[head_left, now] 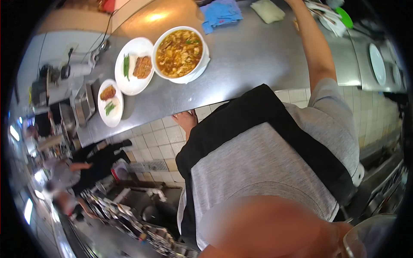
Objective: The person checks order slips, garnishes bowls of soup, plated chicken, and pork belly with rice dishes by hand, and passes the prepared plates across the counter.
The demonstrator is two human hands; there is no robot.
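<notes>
My left hand [186,120] is low beside the black apron [230,114], close to the front edge of the steel counter [254,56]. Its fingers are small and partly hidden, so their grip is unclear. My right forearm [316,47] stretches across the counter; the hand lies beyond the top of the view. Nearest to it is a folded pale cloth [267,10], with a blue cloth [221,15] to its left. A white bowl of thick brown soup [179,52] stands on a white plate [189,78]. Left of it, an oval plate [131,88] bears browned meat and green beans.
A smaller oval plate [114,120] with similar food sits near the counter's left end. White dishes [377,64] and a green item [344,17] are at right. Two people work at lower left, near a cluttered cooking line [133,223]. A drain grate [148,166] crosses the tiled floor.
</notes>
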